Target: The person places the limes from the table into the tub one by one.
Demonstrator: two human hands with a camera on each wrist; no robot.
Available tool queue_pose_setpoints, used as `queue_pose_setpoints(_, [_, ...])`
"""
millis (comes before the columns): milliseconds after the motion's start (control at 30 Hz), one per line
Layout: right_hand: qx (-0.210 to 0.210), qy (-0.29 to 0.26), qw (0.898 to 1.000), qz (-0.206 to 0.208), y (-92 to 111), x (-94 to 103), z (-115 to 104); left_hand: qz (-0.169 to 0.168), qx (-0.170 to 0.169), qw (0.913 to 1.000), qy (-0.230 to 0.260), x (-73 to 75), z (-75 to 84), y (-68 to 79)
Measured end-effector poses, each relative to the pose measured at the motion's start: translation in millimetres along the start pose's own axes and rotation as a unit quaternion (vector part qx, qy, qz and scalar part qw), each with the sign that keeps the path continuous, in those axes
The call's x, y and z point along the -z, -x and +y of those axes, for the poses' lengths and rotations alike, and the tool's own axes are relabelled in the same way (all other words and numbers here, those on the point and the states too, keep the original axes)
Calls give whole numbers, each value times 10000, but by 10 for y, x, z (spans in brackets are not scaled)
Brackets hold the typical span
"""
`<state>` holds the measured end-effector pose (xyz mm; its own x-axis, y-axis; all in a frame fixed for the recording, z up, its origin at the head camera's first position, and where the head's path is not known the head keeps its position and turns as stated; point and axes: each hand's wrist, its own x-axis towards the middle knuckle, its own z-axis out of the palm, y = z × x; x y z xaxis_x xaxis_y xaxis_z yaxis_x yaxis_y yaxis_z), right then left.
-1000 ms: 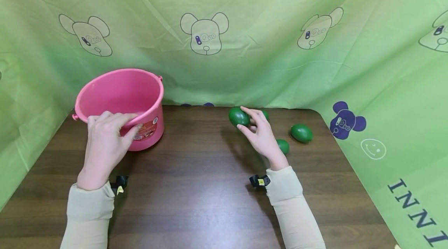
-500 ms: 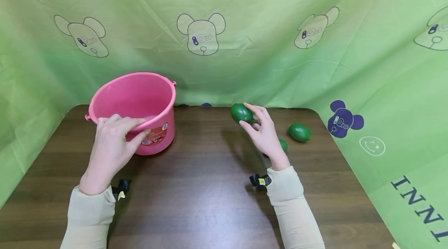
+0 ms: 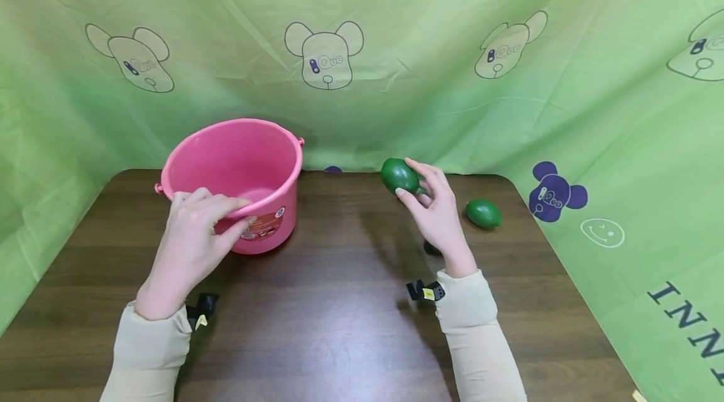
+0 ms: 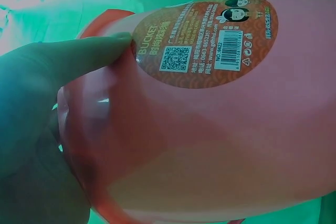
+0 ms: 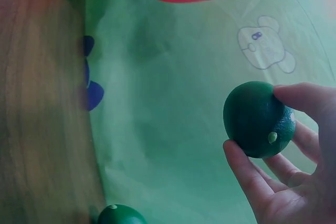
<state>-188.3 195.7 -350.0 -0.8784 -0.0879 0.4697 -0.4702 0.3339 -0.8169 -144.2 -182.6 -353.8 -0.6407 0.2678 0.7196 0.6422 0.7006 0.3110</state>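
Note:
My left hand (image 3: 195, 239) grips the near rim of a pink bucket (image 3: 271, 201), fingers over the inside and thumb on the outer wall. In the left wrist view the thumb lies beside the bucket's printed label (image 4: 205, 45). My right hand (image 3: 435, 207) pinches a green lime (image 3: 400, 176) between thumb and fingers, held above the table. The right wrist view shows this lime (image 5: 257, 119) with its pale stem end facing the camera. A second lime (image 3: 483, 213) lies on the table, right of my right hand.
The brown wooden table (image 3: 339, 301) backs onto a green printed curtain (image 3: 396, 100), which also runs along its right side. A small dark shape (image 3: 432, 248) shows beside my right wrist. At the bottom of the right wrist view a lime (image 5: 122, 215) is partly cut off.
The bucket has shifted right and slightly nearer along with my left hand. My right hand has moved the lime slightly up and right, and now hides limes that showed behind it.

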Motion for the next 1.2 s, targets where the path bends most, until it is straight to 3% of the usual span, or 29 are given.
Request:
queue_pose_setpoints(267, [116, -214, 9996, 124, 5, 36, -29, -312, -213, 9993, 59, -32, 60, -12])
queue_pose_setpoints(533, [142, -247, 9995, 142, 10, 58, -76, -402, -437, 9976, 364, -83, 131, -13])
queue_pose_setpoints(1200, [225, -214, 9993, 209, 29, 99, -101, -1110, -980, 9855, 829, -162, 414, -4])
